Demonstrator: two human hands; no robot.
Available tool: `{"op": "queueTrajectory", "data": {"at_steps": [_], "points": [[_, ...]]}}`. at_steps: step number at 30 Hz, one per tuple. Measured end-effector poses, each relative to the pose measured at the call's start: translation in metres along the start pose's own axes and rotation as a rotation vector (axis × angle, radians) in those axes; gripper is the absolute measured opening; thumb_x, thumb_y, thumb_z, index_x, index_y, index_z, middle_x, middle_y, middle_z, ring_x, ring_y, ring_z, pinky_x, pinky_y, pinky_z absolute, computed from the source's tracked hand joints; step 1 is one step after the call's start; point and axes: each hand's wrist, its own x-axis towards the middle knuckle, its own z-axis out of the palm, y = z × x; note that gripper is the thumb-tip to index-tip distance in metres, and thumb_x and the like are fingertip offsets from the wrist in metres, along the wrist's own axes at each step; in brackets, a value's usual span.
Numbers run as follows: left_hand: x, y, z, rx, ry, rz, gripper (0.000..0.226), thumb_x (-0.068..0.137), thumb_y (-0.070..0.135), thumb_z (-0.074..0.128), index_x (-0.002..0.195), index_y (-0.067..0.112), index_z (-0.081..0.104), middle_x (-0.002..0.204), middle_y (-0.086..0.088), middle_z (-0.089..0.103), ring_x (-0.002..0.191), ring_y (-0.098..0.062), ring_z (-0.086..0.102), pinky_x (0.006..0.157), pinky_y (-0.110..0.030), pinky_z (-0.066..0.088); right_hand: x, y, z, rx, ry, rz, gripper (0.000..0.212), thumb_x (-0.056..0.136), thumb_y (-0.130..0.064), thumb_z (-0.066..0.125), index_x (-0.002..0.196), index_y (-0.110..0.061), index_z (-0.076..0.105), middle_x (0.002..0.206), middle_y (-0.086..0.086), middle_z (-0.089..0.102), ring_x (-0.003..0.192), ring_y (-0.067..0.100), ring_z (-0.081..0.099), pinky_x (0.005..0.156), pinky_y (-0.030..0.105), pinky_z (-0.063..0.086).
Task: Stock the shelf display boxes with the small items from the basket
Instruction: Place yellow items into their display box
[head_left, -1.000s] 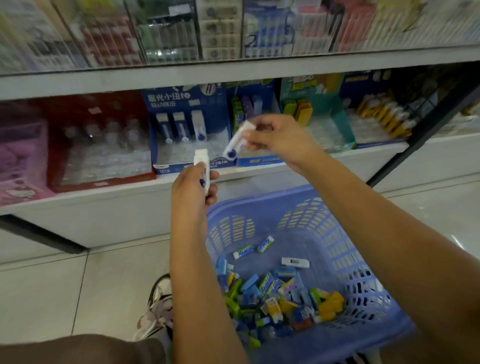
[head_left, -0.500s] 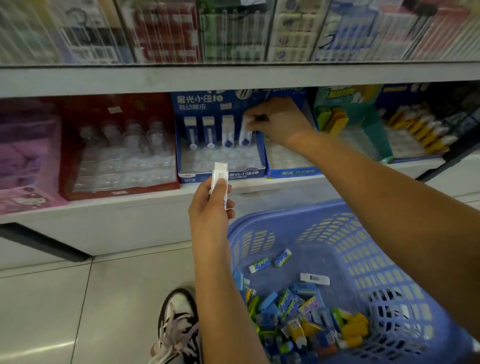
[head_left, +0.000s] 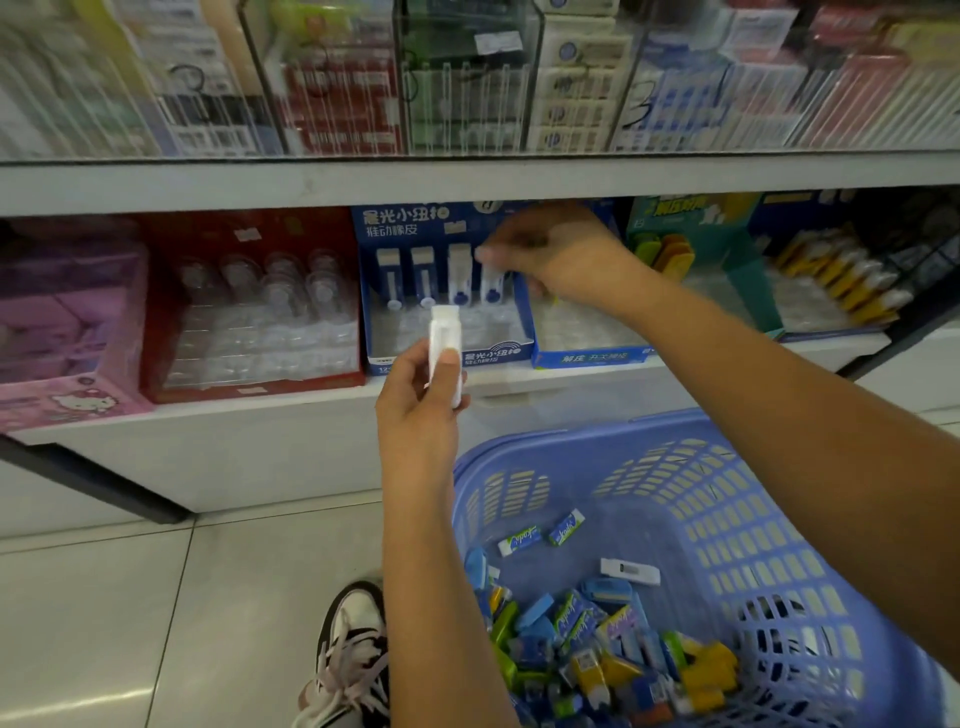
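Push the slotted eraser down straight with that pinching right hand, while the left hand grips the spare eraser.

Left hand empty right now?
No, the left hand grips a white eraser upright in front of the blue display box.

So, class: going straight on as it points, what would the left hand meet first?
Likely the blue display box; the white eraser in the left hand would touch first. Depth unclear.
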Motion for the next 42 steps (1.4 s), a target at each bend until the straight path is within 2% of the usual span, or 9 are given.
{"op": "queueTrajectory", "data": {"at_steps": [4,9,12,15,29,32,35,38,42], "points": [[0.008,0.003,0.009,0.044,0.024,0.101,0.014,0.088,0.019,0.065,0.098,0.026,0.058,0.092,0.006,0.068,0.077,-0.002,0.063,0.075,-0.022,0.052,-0.037,-0.009,0.008,0.230,-0.276,-0.013,0.008,0.085,-0.023,0.068,0.092,-0.027,0.069,0.063,-0.013,0.069,0.056,0.002,0.061,0.056,0.013,0.050],[0.014,0.004,0.022,0.251,-0.005,0.210,0.031,0.092,0.021,0.060,0.122,0.015,0.055,0.117,-0.001,0.063,0.101,-0.008,0.059,0.083,-0.012,0.045,-0.029,-0.002,0.005,0.326,-0.097,0.021,0.013,0.085,-0.007,0.067,0.098,-0.011,0.067,0.080,0.001,0.069,0.067,0.005,0.066,0.065,0.013,0.053],[0.018,-0.003,0.017,0.619,-0.077,0.205,0.046,0.094,0.028,0.056,0.137,0.014,0.046,0.141,-0.001,0.046,0.131,-0.013,0.039,0.108,-0.021,0.030,-0.011,0.007,0.007,0.035,0.151,-0.013,0.022,0.084,-0.017,0.070,0.104,-0.010,0.067,0.088,0.004,0.068,0.079,0.010,0.063,0.070,0.011,0.047],[0.017,-0.011,0.014,0.912,-0.171,0.225,0.046,0.094,0.024,0.055,0.136,0.009,0.046,0.147,-0.006,0.039,0.142,-0.021,0.021,0.118,-0.036,0.012,0.006,0.010,0.018,-0.277,0.114,-0.023,0.033,0.088,-0.026,0.064,0.119,-0.015,0.064,0.112,0.005,0.069,0.102,0.017,0.062,0.083,0.015,0.040],[0.018,-0.021,0.010,0.906,-0.247,0.273,0.051,0.095,0.017,0.053,0.143,0.007,0.037,0.153,-0.004,0.030,0.146,-0.016,0.008,0.113,-0.023,0.012,0.027,0.004,0.029,-0.530,-0.126,-0.034,0.040,0.092,-0.029,0.058,0.130,-0.018,0.057,0.134,0.006,0.056,0.121,0.023,0.052,0.101,0.024,0.039],[0.007,-0.019,0.016,0.728,-0.120,0.298,0.038,0.097,0.019,0.050,0.133,0.010,0.052,0.143,-0.005,0.046,0.137,-0.016,0.034,0.106,-0.018,0.027,0.016,0.002,0.020,-0.557,-0.124,-0.057,0.038,0.092,-0.026,0.056,0.129,-0.017,0.056,0.130,0.006,0.058,0.118,0.023,0.054,0.095,0.024,0.040],[-0.009,-0.017,0.025,0.490,-0.040,0.323,0.022,0.097,0.027,0.046,0.096,0.021,0.067,0.098,0.002,0.069,0.093,-0.013,0.063,0.088,-0.028,0.052,-0.023,0.016,0.001,-0.459,0.008,-0.111,0.025,0.087,-0.023,0.061,0.110,-0.011,0.063,0.102,0.007,0.066,0.094,0.019,0.060,0.076,0.020,0.042],[-0.016,-0.035,0.044,0.610,-0.266,0.168,0.032,0.089,0.030,0.045,0.068,0.015,0.065,0.072,-0.012,0.069,0.073,-0.031,0.065,0.072,-0.042,0.054,-0.085,0.055,-0.006,-0.388,-0.133,-0.070,0.013,0.084,-0.021,0.065,0.091,-0.011,0.069,0.080,-0.005,0.060,0.078,0.009,0.054,0.059,0.013,0.031],[-0.035,-0.098,0.061,1.113,-0.712,-0.127,0.029,0.089,0.015,0.054,0.061,0.006,0.055,0.064,-0.022,0.052,0.059,-0.022,0.045,0.054,-0.034,0.035,-0.161,0.136,0.016,-0.425,-0.662,0.299,0.007,0.085,-0.016,0.063,0.079,-0.017,0.067,0.070,-0.006,0.056,0.070,0.015,0.050,0.064,0.023,0.037]]}}
